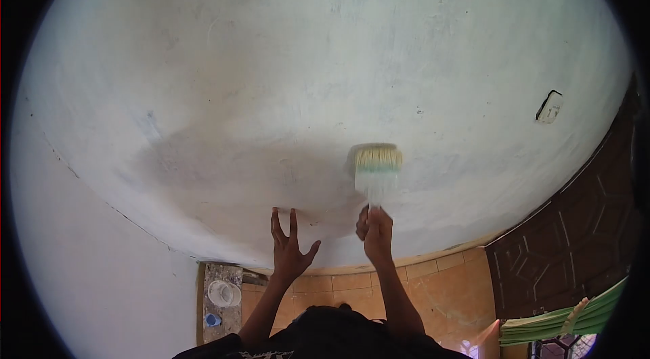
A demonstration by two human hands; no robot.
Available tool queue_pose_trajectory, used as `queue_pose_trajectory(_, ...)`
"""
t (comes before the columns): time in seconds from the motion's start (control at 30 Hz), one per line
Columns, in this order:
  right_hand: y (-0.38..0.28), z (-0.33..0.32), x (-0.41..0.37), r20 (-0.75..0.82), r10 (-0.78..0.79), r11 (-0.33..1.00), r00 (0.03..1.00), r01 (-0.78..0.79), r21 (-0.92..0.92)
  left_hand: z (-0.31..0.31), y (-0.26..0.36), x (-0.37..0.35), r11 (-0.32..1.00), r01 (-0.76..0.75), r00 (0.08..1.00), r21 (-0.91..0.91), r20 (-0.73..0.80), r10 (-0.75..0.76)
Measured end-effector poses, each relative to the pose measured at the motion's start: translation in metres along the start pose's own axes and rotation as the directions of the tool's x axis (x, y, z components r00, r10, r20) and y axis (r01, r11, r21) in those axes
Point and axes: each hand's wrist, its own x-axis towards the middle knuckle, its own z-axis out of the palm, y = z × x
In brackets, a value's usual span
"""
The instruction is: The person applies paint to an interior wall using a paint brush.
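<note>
Gripping the brush by its handle, our right hand closes its fingers around the narrow part just below the wide head, probably because a hold so near the head steers it well. The bristles point up, and the broad side of the head faces us, seemingly so that its full width can lie along the wall. The brush is in front of the wall, right of the middle of our view; whether the bristles press on it or stand just off, we cannot tell.

Our left hand grasps nothing. We hold it up with the fingers spread and the thumb out, perhaps to steady us, though we cannot be sure that the fingertips touch the wall.

Down to our left, a clear tub and a blue cup are on a stained bench, which seems to keep them off the tiled floor and near us. The switch sits well apart from the brush, towards the dark door.
</note>
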Motion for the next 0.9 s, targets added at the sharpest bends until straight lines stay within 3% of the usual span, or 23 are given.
queue_pose_trajectory(0.07, -0.002, -0.002, 0.017, 0.036, 0.008, 0.999, 0.999, -0.006, -0.050, -0.002, -0.001, 0.000, 1.000, -0.009, 1.000, 0.004, 0.012, 0.009)
queue_pose_trajectory(0.17, 0.052, -0.021, 0.004, 0.003, 0.025, 0.995, 1.000, -0.024, -0.095, -0.002, -0.006, 0.000, 0.999, -0.016, 0.999, 0.043, 0.035, 0.014)
queue_pose_trajectory(0.27, 0.107, -0.044, -0.041, -0.050, 0.167, 0.972, 0.985, -0.173, -0.161, -0.004, -0.006, 0.000, 0.998, -0.027, 0.999, 0.049, 0.033, 0.025)
queue_pose_trajectory(0.37, 0.090, -0.030, -0.064, -0.057, 0.214, 0.975, 0.975, -0.216, -0.042, -0.006, -0.008, 0.001, 0.998, -0.012, 0.998, 0.063, 0.060, 0.008)
queue_pose_trajectory(0.47, 0.036, -0.005, -0.033, -0.023, -0.052, 0.992, 0.998, 0.049, -0.114, -0.005, -0.008, 0.000, 0.999, -0.031, 0.999, 0.039, 0.042, 0.030)
queue_pose_trajectory(0.53, 0.003, 0.005, -0.008, 0.034, -0.090, 0.994, 0.995, 0.092, -0.055, -0.005, -0.008, 0.000, 0.999, -0.033, 0.999, 0.031, 0.044, 0.031)
queue_pose_trajectory(0.63, 0.004, 0.003, 0.013, 0.045, -0.032, 0.999, 0.998, 0.033, -0.027, -0.006, -0.009, -0.001, 0.999, -0.035, 0.998, 0.025, 0.049, 0.034)
queue_pose_trajectory(0.73, 0.060, -0.016, -0.008, -0.045, 0.020, 0.992, 0.999, -0.025, -0.122, -0.006, -0.011, 0.000, 0.999, -0.042, 0.997, 0.009, 0.060, 0.042)
queue_pose_trajectory(0.8, 0.100, -0.033, -0.043, -0.069, 0.174, 0.979, 0.982, -0.180, -0.099, -0.006, -0.013, -0.002, 0.999, -0.046, 0.997, -0.009, 0.070, 0.046)
queue_pose_trajectory(0.9, 0.097, -0.031, -0.083, -0.117, 0.304, 0.946, 0.945, -0.314, -0.080, -0.004, -0.016, 0.001, 0.997, -0.062, 0.995, -0.039, 0.070, 0.065)
